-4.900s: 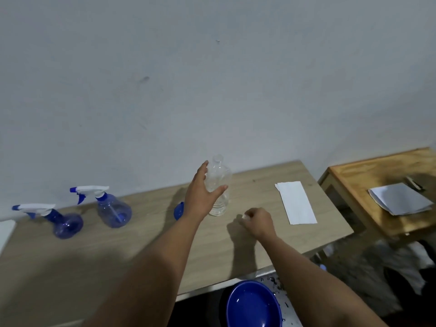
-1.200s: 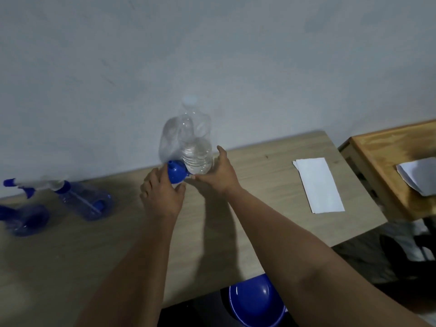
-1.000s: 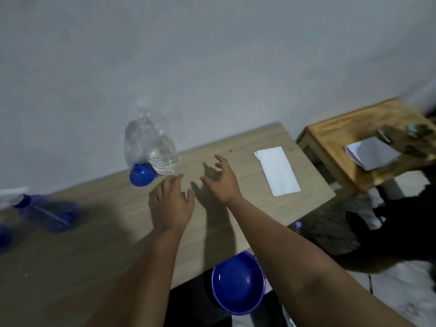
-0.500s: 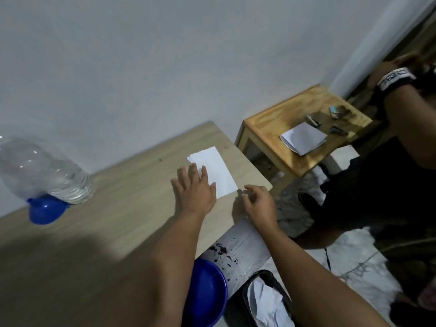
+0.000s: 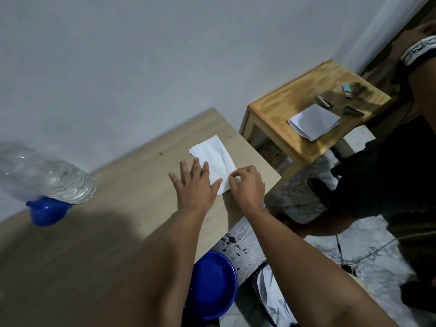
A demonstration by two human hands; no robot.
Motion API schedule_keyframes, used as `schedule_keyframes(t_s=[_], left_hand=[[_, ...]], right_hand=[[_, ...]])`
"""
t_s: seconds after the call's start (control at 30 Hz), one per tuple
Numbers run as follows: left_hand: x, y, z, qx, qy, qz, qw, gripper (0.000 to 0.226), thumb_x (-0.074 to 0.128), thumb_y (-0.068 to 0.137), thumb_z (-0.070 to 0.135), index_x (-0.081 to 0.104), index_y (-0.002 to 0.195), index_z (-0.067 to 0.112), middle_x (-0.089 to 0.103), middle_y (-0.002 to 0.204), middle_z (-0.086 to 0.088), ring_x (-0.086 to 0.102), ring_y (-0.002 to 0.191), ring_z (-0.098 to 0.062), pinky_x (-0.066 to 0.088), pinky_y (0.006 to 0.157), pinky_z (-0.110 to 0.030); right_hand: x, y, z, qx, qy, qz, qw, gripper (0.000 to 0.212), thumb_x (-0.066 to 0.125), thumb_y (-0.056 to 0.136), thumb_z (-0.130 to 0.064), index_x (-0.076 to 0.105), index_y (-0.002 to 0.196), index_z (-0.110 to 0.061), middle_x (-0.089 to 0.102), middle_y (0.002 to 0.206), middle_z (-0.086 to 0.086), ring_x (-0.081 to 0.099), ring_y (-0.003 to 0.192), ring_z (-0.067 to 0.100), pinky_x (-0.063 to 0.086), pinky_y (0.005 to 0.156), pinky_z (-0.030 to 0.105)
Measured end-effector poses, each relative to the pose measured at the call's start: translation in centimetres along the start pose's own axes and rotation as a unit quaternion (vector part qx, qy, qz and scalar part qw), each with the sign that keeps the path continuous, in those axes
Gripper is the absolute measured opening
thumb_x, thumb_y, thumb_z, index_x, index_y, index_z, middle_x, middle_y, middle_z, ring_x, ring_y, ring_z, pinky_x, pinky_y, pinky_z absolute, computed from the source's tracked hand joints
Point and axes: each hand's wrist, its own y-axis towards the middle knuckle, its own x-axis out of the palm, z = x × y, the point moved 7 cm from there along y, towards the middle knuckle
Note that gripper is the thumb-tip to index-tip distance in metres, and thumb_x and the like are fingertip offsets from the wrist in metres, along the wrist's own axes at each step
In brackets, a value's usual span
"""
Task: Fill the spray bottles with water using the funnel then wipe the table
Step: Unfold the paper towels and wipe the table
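A white folded paper towel (image 5: 213,156) lies near the right end of the light wooden table (image 5: 118,244). My left hand (image 5: 194,185) rests flat with spread fingers, its fingertips on the towel's near left edge. My right hand (image 5: 247,185) pinches the towel's near right corner with curled fingers. At the far left a clear plastic water bottle (image 5: 44,175) stands against the wall, with the blue funnel (image 5: 46,212) lying at its base. The spray bottles are out of view.
A blue basin (image 5: 212,284) sits below the table's front edge, beside a dark bin with crumpled paper (image 5: 269,293). A small wooden side table (image 5: 295,102) with papers stands to the right. Another person's dark-clothed body and arm (image 5: 412,67) fill the right side.
The view swung right from the bottle and funnel to the towel. Both hands left the bottle area and came to the towel; the right hand now pinches its corner.
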Motion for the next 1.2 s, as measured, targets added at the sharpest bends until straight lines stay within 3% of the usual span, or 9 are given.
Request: schedule_keyframes(t_s=[0.17, 0.27, 0.37, 0.47, 0.63, 0.67, 0.77, 1.0, 1.2], left_hand=[[-1.0, -0.1, -0.4, 0.001, -0.063, 0.064, 0.996, 0.058, 0.025, 0.099, 0.058, 0.039, 0.148, 0.031, 0.034, 0.158, 0.004, 0.013, 0.151, -0.031, 0.011, 0.115, -0.065], [-3.3, -0.7, -0.9, -0.021, -0.208, 0.113, 0.971, 0.049, 0.029, 0.096, 0.058, 0.058, 0.129, 0.035, 0.06, 0.132, 0.014, 0.05, 0.127, -0.017, 0.04, 0.108, -0.044], [-5.0, -0.9, -0.9, -0.116, -0.389, 0.034, 0.913, 0.049, 0.041, 0.088, 0.072, 0.067, 0.106, 0.035, 0.071, 0.096, 0.016, 0.065, 0.087, -0.008, 0.052, 0.078, -0.03], [-4.8, 0.0, -0.4, -0.164, -0.561, -0.032, 0.811, 0.05, 0.073, 0.073, 0.066, 0.072, 0.1, 0.024, 0.075, 0.088, 0.009, 0.072, 0.078, -0.01, 0.06, 0.076, -0.033], [-4.6, 0.6, -1.2, -0.187, -0.576, -0.005, 0.796, 0.004, 0.075, 0.082, 0.021, 0.073, 0.085, 0.019, 0.076, 0.081, 0.0, 0.075, 0.074, -0.024, 0.063, 0.07, -0.047], [-4.8, 0.4, -1.5, -0.196, -0.577, 0.002, 0.793, 0.009, 0.072, 0.085, 0.017, 0.071, 0.077, 0.021, 0.075, 0.079, 0.001, 0.074, 0.073, -0.025, 0.063, 0.068, -0.047], [-5.4, -0.2, -2.2, -0.211, -0.565, 0.014, 0.798, 0.022, 0.066, 0.091, 0.02, 0.07, 0.07, 0.024, 0.074, 0.075, 0.005, 0.074, 0.071, -0.026, 0.063, 0.07, -0.045], [-10.7, -2.0, -3.3, -0.178, -0.556, 0.033, 0.811, 0.022, 0.057, 0.094, 0.029, 0.076, 0.092, 0.02, 0.074, 0.087, 0.001, 0.068, 0.084, -0.025, 0.055, 0.081, -0.038], [-13.1, -3.7, -4.4, -0.185, -0.625, -0.001, 0.759, 0.02, 0.055, 0.095, 0.025, 0.069, 0.093, 0.01, 0.072, 0.106, -0.018, 0.069, 0.102, -0.039, 0.057, 0.088, -0.057]], right_hand=[[-0.8, -0.6, -1.0, -0.04, 0.045, 0.029, 0.998, 0.005, 0.062, 0.101, -0.028, 0.063, 0.099, -0.023, 0.068, 0.104, -0.007, 0.06, 0.1, 0.019, 0.04, 0.093, 0.04], [-1.1, -1.0, -1.8, -0.07, 0.083, 0.016, 0.994, 0.005, 0.064, 0.101, -0.028, 0.064, 0.099, -0.023, 0.072, 0.097, -0.007, 0.065, 0.094, 0.017, 0.039, 0.094, 0.038], [-1.2, -1.6, -2.8, -0.112, 0.111, 0.0, 0.988, 0.006, 0.068, 0.097, -0.026, 0.07, 0.103, -0.024, 0.075, 0.1, -0.008, 0.066, 0.097, 0.017, 0.046, 0.096, 0.047], [-1.2, -2.3, -3.6, -0.142, 0.122, -0.014, 0.982, 0.016, 0.066, 0.095, -0.031, 0.073, 0.108, -0.026, 0.076, 0.108, -0.014, 0.067, 0.102, 0.017, 0.051, 0.094, 0.051], [-1.1, -2.9, -3.8, -0.141, 0.138, -0.03, 0.98, 0.026, 0.064, 0.09, -0.047, 0.074, 0.11, -0.032, 0.073, 0.117, -0.014, 0.066, 0.107, 0.016, 0.054, 0.092, 0.052], [-1.3, -3.0, -3.7, -0.134, 0.14, -0.032, 0.98, 0.029, 0.064, 0.09, -0.05, 0.073, 0.113, -0.033, 0.072, 0.118, -0.014, 0.065, 0.106, 0.014, 0.055, 0.092, 0.051], [-2.1, -3.2, -2.9, -0.079, 0.177, -0.025, 0.981, 0.028, 0.067, 0.095, -0.04, 0.072, 0.12, -0.029, 0.068, 0.121, -0.015, 0.064, 0.104, 0.009, 0.059, 0.089, 0.047], [-3.5, -3.4, -2.2, 0.037, 0.267, -0.011, 0.963, 0.021, 0.064, 0.102, -0.029, 0.073, 0.119, -0.02, 0.071, 0.118, -0.004, 0.067, 0.106, 0.015, 0.06, 0.093, 0.041], [-3.9, -4.0, -4.4, 0.075, 0.327, -0.027, 0.942, 0.017, 0.063, 0.103, -0.035, 0.072, 0.109, -0.022, 0.072, 0.107, -0.005, 0.067, 0.104, 0.017, 0.053, 0.085, 0.03]])
